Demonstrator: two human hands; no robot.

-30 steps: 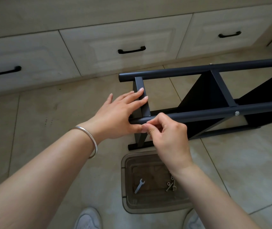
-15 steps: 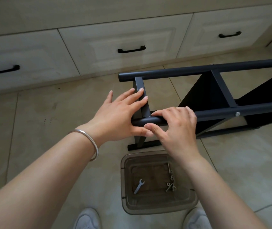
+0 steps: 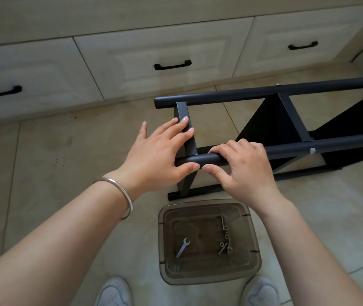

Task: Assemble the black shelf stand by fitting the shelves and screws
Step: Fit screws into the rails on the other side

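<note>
One camera on my head looks forward and steeply down, close over my left hand (image 3: 154, 157) and right hand (image 3: 240, 166). Beyond them it reaches the drawers (image 3: 154, 54); below them, near my body, it catches my shoes (image 3: 113, 292). Only this view exists.

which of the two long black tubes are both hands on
The near tube, the one with the silver screw. Left hand and right hand rest at its end; the far tube is untouched.

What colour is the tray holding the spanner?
Translucent smoky brown tray, seen in the head view.
</note>
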